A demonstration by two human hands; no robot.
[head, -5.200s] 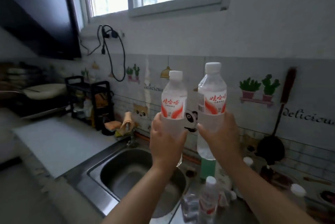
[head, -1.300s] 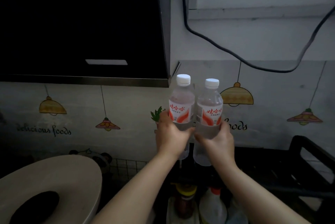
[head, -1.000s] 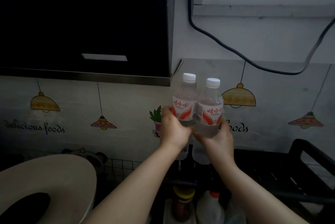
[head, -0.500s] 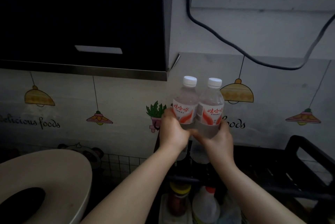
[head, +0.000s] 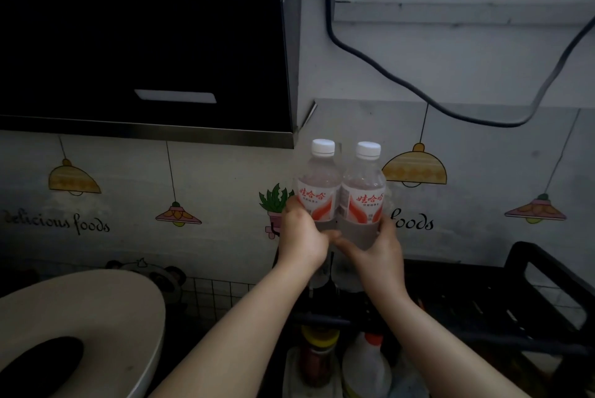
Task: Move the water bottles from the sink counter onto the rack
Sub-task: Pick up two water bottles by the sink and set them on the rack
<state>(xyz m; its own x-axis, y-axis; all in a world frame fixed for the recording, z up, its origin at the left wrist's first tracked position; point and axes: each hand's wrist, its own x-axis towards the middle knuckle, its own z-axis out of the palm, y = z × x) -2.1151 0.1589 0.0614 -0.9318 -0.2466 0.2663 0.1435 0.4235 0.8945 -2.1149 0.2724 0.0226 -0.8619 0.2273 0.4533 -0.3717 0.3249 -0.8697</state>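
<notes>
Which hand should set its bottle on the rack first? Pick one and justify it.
Right hand, probably: its bottle is on the side where the black rack's free shelf extends. The left hand holds its bottle near the rack's left end.

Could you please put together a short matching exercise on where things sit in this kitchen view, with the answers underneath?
Things
1. left hand
2. right hand
3. black rack
4. round beige lid

Places or states
A. at bottom left
B. holds the bottle on the right
C. low on the right, against the wall
D. holds the bottle on the left

Pairs: 1-D, 2-B, 3-C, 4-A
</notes>
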